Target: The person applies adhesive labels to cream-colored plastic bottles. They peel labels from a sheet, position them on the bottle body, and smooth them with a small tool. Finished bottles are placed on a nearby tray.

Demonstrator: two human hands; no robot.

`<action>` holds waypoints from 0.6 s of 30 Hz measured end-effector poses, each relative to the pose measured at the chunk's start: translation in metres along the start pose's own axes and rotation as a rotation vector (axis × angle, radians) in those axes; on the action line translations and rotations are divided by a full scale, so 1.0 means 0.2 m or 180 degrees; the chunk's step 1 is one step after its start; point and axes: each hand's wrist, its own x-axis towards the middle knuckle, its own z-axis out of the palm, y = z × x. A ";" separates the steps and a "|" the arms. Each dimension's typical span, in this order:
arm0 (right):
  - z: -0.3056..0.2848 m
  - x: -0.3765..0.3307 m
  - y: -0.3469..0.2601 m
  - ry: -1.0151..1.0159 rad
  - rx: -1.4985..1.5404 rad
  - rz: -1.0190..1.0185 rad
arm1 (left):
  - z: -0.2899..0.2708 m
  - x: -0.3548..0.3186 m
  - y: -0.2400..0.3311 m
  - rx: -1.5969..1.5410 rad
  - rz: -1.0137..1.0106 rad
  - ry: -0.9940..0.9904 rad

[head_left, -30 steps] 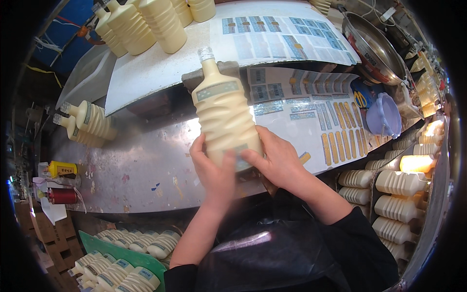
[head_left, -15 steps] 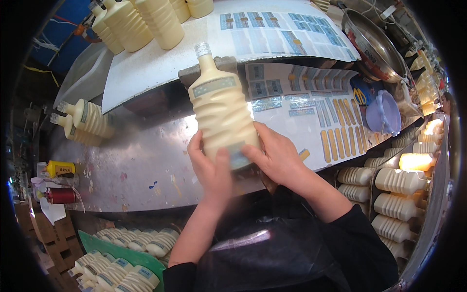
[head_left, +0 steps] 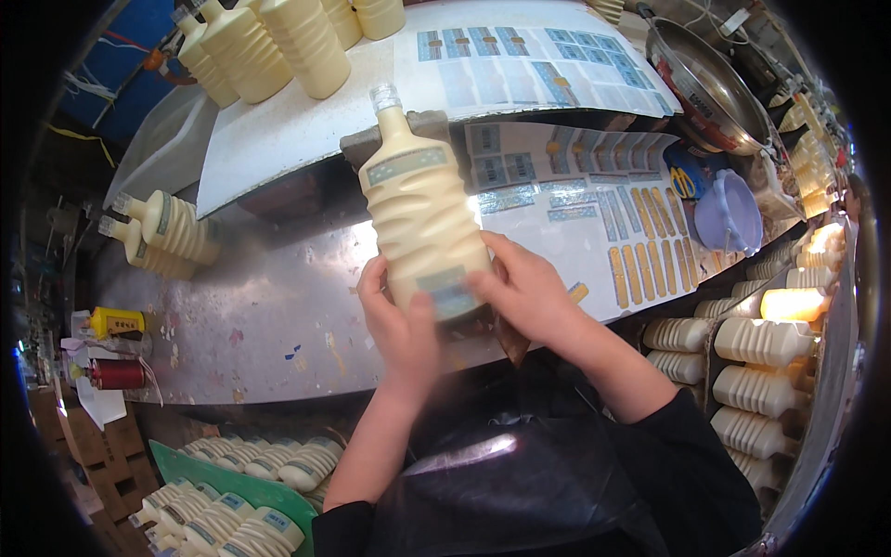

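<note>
Bottle (head_left: 418,212) | left fingers (head_left: 373,283), right fingers (head_left: 507,251) grasping it | bench (head_left: 288,325) roomy leftward (edge (head_left: 278,399) nearby)

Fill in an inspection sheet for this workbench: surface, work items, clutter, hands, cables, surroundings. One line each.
Surface: grey table, marked with coloured specks and scraps.
Work items: one cream bottle, neck pointing away from the person, a label below its neck and another near its base.
Clutter: gold strips in rows on a white sheet; scissors and a purple bucket to the right.
Hands: left hand and right hand hold the bottle's lower sides.
Cables: loose white wires, upper left.
Surroundings: green crate with bottles, lower left; pan, upper right.
</note>
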 end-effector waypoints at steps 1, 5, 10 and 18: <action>-0.03 0.02 0.04 0.0051 0.0368 0.0031 | -0.01 0.00 0.00 -0.0061 -0.0044 -0.0023; -0.18 0.08 0.07 0.0031 0.1948 0.0159 | -0.03 -0.02 0.03 0.0125 0.0124 -0.0135; -0.09 0.02 -0.18 -0.0026 -0.0453 -0.1974 | -0.04 -0.02 0.00 0.0057 0.0054 -0.0178; 0.00 0.01 -0.22 0.0083 -0.1509 -0.2887 | -0.05 -0.02 0.01 0.0298 0.0213 -0.0060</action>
